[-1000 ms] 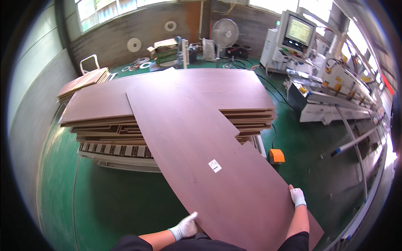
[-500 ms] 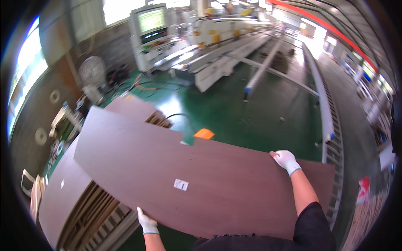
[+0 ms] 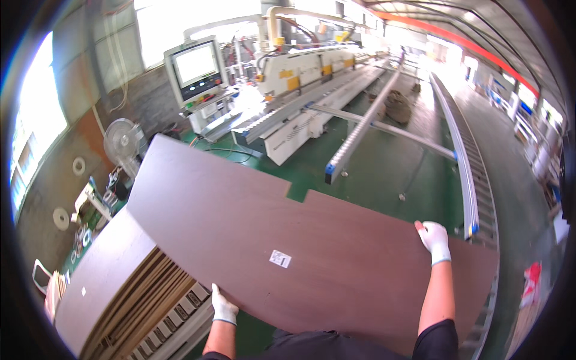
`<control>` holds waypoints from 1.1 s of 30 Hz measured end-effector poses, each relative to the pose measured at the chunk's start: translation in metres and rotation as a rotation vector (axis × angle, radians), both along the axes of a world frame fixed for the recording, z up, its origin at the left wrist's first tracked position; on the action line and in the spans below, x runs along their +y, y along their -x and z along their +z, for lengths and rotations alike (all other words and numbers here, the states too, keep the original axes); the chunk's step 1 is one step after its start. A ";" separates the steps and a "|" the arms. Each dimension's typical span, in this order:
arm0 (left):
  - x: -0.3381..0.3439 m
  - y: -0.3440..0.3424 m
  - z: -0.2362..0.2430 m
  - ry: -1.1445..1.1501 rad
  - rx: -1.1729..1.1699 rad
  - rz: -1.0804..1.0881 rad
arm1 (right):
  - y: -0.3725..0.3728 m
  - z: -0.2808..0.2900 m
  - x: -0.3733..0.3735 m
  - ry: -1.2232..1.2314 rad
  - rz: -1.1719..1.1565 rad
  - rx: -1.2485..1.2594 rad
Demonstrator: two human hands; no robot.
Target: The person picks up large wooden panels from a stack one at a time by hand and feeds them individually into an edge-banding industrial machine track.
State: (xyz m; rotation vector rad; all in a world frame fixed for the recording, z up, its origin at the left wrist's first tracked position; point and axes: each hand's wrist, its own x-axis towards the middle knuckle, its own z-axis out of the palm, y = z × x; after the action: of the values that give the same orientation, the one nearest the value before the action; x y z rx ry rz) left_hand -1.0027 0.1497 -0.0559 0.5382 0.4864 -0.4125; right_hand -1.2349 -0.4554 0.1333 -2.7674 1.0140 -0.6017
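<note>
Board (image 3: 354,258), brown, notched in its far edge, spans the space before my body, held in both hands. My left hand (image 3: 224,307) is closed on its near edge, thumb uppermost; white label (image 3: 280,258) on its upper face; my right hand (image 3: 433,239) grips the far edge, toward the right end. Its left end overlaps a stack (image 3: 141,294) of boards in view; contact, cannot tell. Beyond: metal rail (image 3: 366,126), fan (image 3: 122,141) at left, screen (image 3: 195,63), long pale machine (image 3: 300,75).
</note>
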 end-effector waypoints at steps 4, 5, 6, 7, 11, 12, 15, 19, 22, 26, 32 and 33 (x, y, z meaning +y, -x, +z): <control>-0.070 -0.068 -0.018 -0.080 0.037 0.062 | -0.037 -0.036 -0.066 -0.109 -0.144 0.116; -0.087 -0.080 -0.018 -0.069 0.045 0.085 | -0.049 -0.036 -0.080 -0.125 -0.160 0.128; -0.104 -0.093 -0.018 -0.106 0.022 0.086 | -0.058 -0.042 -0.096 -0.113 -0.169 0.131; -0.122 -0.108 -0.019 -0.145 0.001 0.084 | -0.068 -0.048 -0.113 -0.103 -0.181 0.135; -0.190 -0.150 0.019 -0.174 0.083 0.048 | -0.097 -0.061 -0.172 -0.088 -0.235 0.226; -0.206 -0.162 0.026 -0.238 0.086 0.053 | -0.107 -0.066 -0.187 -0.116 -0.255 0.275; -0.233 -0.192 0.027 -0.256 0.144 0.000 | -0.127 -0.094 -0.216 -0.114 -0.282 0.349; -0.261 -0.226 0.016 -0.304 0.174 -0.012 | -0.157 -0.113 -0.244 -0.199 -0.292 0.416; -0.287 -0.238 0.035 -0.325 0.219 -0.016 | -0.168 -0.128 -0.268 -0.249 -0.292 0.448; -0.309 -0.263 0.024 -0.223 0.238 -0.009 | -0.200 -0.147 -0.305 -0.224 -0.253 0.477; -0.376 -0.281 0.013 -0.253 0.167 -0.019 | -0.275 -0.130 -0.351 -0.303 -0.167 0.440; -0.385 -0.290 0.019 -0.265 0.168 -0.011 | -0.292 -0.123 -0.357 -0.331 -0.160 0.436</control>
State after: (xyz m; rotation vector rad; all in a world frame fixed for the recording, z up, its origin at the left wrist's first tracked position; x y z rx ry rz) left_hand -0.7122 -0.2356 -0.0369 0.7662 0.7057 -0.4079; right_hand -0.9433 -0.8119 0.0106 -2.5812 1.2883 0.1615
